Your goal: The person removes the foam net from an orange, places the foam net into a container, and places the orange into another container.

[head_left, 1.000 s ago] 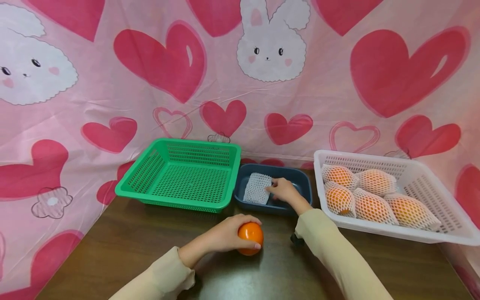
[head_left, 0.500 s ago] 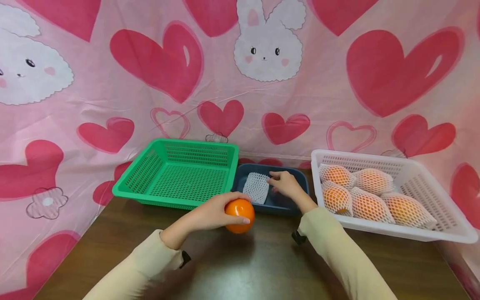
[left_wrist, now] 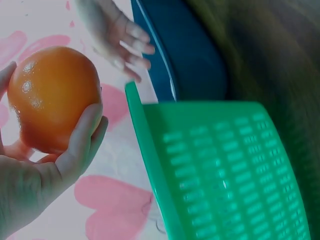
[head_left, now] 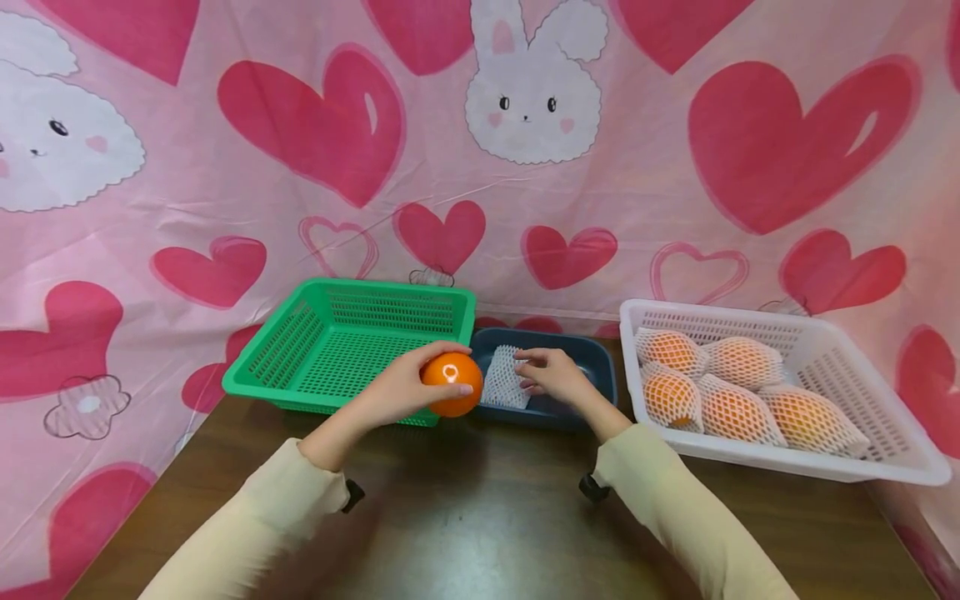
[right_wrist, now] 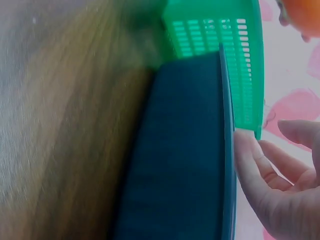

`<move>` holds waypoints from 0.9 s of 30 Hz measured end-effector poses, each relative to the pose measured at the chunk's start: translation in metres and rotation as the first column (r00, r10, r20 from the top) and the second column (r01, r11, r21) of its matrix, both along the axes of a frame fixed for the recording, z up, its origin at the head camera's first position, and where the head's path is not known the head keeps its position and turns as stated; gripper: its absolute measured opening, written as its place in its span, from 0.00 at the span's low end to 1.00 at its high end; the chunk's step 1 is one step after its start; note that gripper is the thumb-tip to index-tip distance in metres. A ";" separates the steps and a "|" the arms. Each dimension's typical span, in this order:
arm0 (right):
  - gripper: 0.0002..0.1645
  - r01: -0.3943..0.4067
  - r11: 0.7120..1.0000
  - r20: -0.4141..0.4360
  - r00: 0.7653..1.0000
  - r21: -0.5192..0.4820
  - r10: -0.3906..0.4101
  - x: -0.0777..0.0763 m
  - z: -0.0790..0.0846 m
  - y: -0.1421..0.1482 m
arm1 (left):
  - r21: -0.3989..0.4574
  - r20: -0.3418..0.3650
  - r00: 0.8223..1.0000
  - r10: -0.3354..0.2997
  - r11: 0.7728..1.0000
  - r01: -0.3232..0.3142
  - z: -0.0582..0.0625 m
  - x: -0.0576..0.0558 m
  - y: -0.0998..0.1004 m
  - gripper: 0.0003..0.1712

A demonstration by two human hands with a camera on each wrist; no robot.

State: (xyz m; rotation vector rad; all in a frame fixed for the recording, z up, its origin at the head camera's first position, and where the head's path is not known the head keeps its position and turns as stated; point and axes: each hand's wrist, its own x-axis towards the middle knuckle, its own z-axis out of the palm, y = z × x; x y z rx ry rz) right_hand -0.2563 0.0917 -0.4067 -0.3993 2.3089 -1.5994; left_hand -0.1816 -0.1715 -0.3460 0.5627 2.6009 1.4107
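L hand (head_left: 397, 389), gripping orange (head_left: 452, 371), moved up nr green bskt (head_left: 390, 310); R hand (head_left: 558, 377) loose over tray (head_left: 597, 360).

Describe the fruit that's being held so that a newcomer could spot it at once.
Find the big green basket. Overlapping its near right corner in the head view, the left hand holds up a round, glossy orange fruit. Its skin is bare, unlike the five netted fruits in the white basket.
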 end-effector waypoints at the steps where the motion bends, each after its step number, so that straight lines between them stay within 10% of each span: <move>1: 0.25 -0.006 1.000 0.011 1.000 -0.016 0.006 0.001 0.000 -0.001 | 0.003 -0.005 1.000 0.010 1.000 -0.010 0.000 -0.002 -0.002 0.31; 27: 0.32 -0.078 0.939 0.261 0.950 -0.335 0.172 0.026 -0.010 -0.057 | -0.064 -0.044 0.958 0.282 0.956 -0.285 -0.015 -0.054 -0.077 0.36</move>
